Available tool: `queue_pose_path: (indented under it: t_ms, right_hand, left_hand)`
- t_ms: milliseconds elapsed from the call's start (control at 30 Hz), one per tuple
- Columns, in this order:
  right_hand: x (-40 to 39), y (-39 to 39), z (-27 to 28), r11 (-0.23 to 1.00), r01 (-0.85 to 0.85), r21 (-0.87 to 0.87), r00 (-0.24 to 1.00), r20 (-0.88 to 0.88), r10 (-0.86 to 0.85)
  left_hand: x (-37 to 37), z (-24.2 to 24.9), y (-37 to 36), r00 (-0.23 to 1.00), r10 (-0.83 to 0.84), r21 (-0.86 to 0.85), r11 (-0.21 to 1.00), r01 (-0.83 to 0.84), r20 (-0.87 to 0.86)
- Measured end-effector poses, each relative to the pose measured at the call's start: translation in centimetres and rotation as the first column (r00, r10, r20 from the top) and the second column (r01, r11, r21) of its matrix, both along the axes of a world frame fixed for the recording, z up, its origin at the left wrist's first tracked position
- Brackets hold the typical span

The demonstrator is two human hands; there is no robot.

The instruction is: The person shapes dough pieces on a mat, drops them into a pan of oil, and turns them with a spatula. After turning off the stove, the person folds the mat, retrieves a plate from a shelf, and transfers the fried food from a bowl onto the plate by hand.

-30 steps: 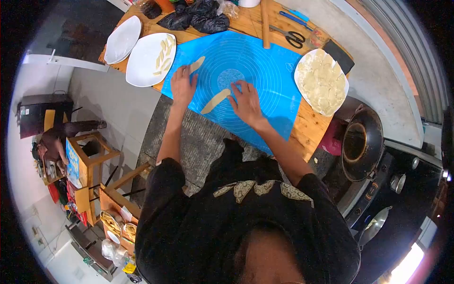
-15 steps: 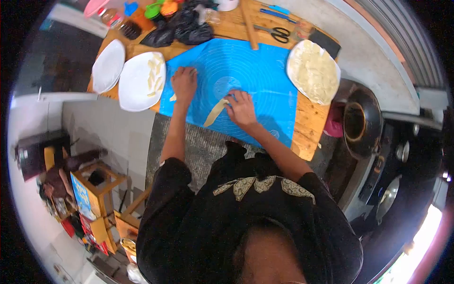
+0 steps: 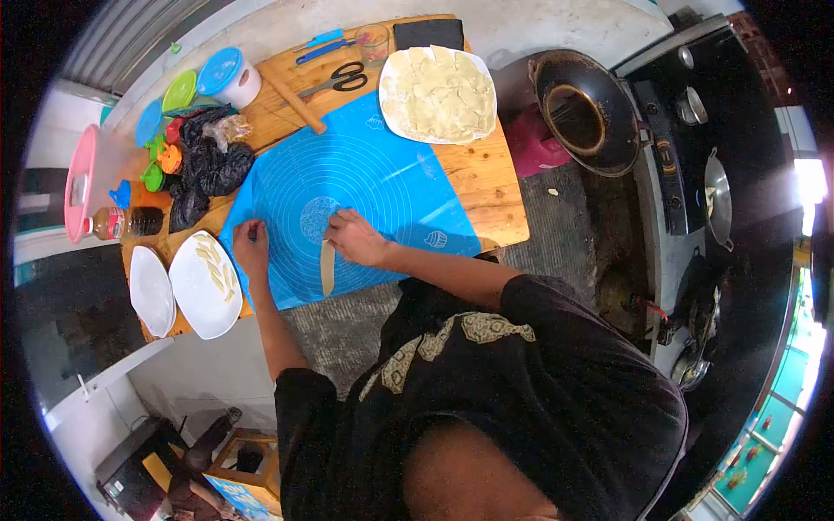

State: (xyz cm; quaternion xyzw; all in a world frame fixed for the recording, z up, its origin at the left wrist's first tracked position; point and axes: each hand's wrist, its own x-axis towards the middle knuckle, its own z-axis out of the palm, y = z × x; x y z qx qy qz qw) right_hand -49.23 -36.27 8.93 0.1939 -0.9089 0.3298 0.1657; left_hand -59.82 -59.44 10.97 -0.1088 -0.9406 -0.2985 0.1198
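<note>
A pale strip of dough [image 3: 327, 270] lies lengthwise on the blue baking mat [image 3: 395, 200], its far end under the fingers of my right hand [image 3: 354, 239], which pinch it. My left hand [image 3: 251, 248] rests at the mat's left edge with its fingers drawn together; whatever is between them, if anything, is too small to make out. Close by on the left, a white plate [image 3: 193, 304] carries several small shaped dough pieces [image 3: 217, 267]. Beyond the mat's far right corner, another white plate is covered with overlapping flat dough sheets [image 3: 437, 94].
A second white plate [image 3: 151, 295] stands at the table's left end. Behind the mat are a rolling pin [image 3: 295, 102], scissors [image 3: 337, 82], a glass [image 3: 373, 43], black plastic bags [image 3: 228, 169] and a bottle [image 3: 106, 223]. A large wok [image 3: 582, 113] sits right of the table.
My view has turned, so the table appears rotated and further left. The small dough piece beside my left hand no longer shows. My right hand stays at the strip's far end.
</note>
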Motion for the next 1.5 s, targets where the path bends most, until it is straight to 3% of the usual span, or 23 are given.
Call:
queue_pose_path:
  t_ms: [133, 233, 267, 300, 333, 433, 533, 567, 633, 733, 767, 800, 933, 1000, 1067, 1100, 1133, 1267, 1433, 1467, 1500]
  right_hand:
    - [0.1, -0.4, 0.1, 0.999, -0.02, -0.045, 1.0, 0.017, 0.02]
    - [1.1, -0.9, 1.3, 0.985, -0.132, -0.111, 0.98, 0.132, 0.146]
    - [1.6, -1.3, 2.2, 0.978, -0.173, -0.119, 0.966, 0.172, 0.192]
    - [2.2, -1.9, 3.3, 0.965, -0.219, -0.145, 0.957, 0.16, 0.242]
    - [2.5, -2.0, 4.6, 0.954, -0.254, -0.162, 0.949, 0.147, 0.278]
    - [3.4, -3.1, 5.2, 0.938, -0.315, -0.145, 0.942, 0.075, 0.328]
    - [4.3, -4.1, 6.3, 0.914, -0.363, -0.182, 0.931, -0.017, 0.366]
    - [4.6, -4.1, 7.1, 0.916, -0.369, -0.156, 0.929, -0.032, 0.369]
    - [4.9, -3.9, 8.3, 0.883, -0.459, -0.101, 0.888, -0.1, 0.45]
    - [5.6, -2.5, 11.1, 0.821, -0.391, -0.417, 0.912, -0.057, 0.406]
    - [5.4, -1.2, 12.6, 0.831, -0.355, -0.427, 0.913, 0.034, 0.407]
    - [5.7, 1.1, 14.5, 0.803, -0.335, -0.492, 0.92, 0.013, 0.392]
    - [7.8, 11.3, 17.5, 0.761, -0.139, -0.633, 0.969, 0.072, 0.236]
    - [9.9, 16.6, 18.3, 0.741, -0.005, -0.672, 0.999, 0.021, 0.026]
    - [13.1, 22.3, 18.4, 0.797, 0.224, -0.561, 0.974, 0.109, -0.197]
    - [15.1, 25.3, 19.1, 0.765, 0.308, -0.566, 0.939, 0.051, -0.34]
    - [17.2, 28.4, 19.0, 0.781, 0.437, -0.445, 0.895, 0.127, -0.428]
    - [27.8, 40.0, 18.6, 0.582, 0.743, -0.331, 0.647, 0.128, -0.752]
    - [42.3, 54.0, 17.7, 0.325, 0.945, -0.035, 0.326, 0.019, -0.945]
    - [44.9, 56.1, 17.9, 0.271, 0.961, 0.055, 0.268, 0.054, -0.962]
    - [47.3, 58.4, 18.2, 0.233, 0.971, 0.059, 0.235, -0.033, -0.971]
  left_hand:
    - [-1.1, -1.2, -1.2, 0.993, -0.111, -0.032, 0.993, 0.11, -0.047]
    - [-1.4, -1.8, -3.4, 0.972, -0.165, 0.15, 0.979, 0.141, 0.167]
    - [-0.9, -0.2, -3.4, 0.978, -0.143, 0.07, 0.989, 0.134, 0.15]
    - [0.1, 2.1, -2.6, 0.964, -0.169, 0.251, 0.961, 0.115, 0.205]
    - [0.2, 2.3, -3.6, 0.959, -0.23, 0.256, 0.949, 0.183, 0.164]
    - [0.6, 3.3, -4.8, 0.937, -0.122, 0.375, 0.927, -0.009, 0.326]
    - [1.7, 4.3, -5.9, 0.952, -0.14, 0.488, 0.873, -0.011, 0.273]
    - [1.2, 2.8, -8.2, 0.964, -0.113, 0.408, 0.913, 0.005, 0.242]
    - [3.3, 4.5, -8.3, 0.967, -0.117, 0.533, 0.846, -0.022, 0.226]
    - [2.5, 3.2, -13.1, 0.921, -0.311, 0.887, 0.456, -0.07, 0.232]
    - [3.4, 6.1, -10.1, 0.985, -0.107, 0.334, 0.941, 0.057, 0.133]
    - [4.2, 8.9, -7.2, 0.988, -0.01, 0.211, 0.977, -0.023, 0.154]
    - [4.2, 12.7, 0.1, 0.967, -0.188, 0.314, 0.941, 0.127, 0.174]
    - [4.6, 14.7, 4.2, 0.917, -0.325, 0.467, 0.864, 0.19, 0.229]
    - [6.5, 16.7, 10.2, 0.889, -0.381, 0.491, 0.843, 0.22, 0.256]
    - [7.1, 17.5, 13.4, 0.87, -0.414, 0.502, 0.831, 0.241, 0.267]
    - [7.5, 17.3, 16.3, 0.837, -0.482, 0.563, 0.78, 0.273, 0.261]
    - [10.9, 17.4, 30.1, 0.768, -0.558, 0.502, 0.784, 0.366, 0.313]
    - [18.0, 16.8, 50.2, 0.651, -0.704, 0.532, 0.681, 0.504, 0.284]
    - [19.6, 16.8, 53.9, 0.593, -0.753, 0.551, 0.635, 0.541, 0.285]
    - [21.3, 17.0, 57.7, 0.533, -0.797, 0.571, 0.587, 0.574, 0.283]
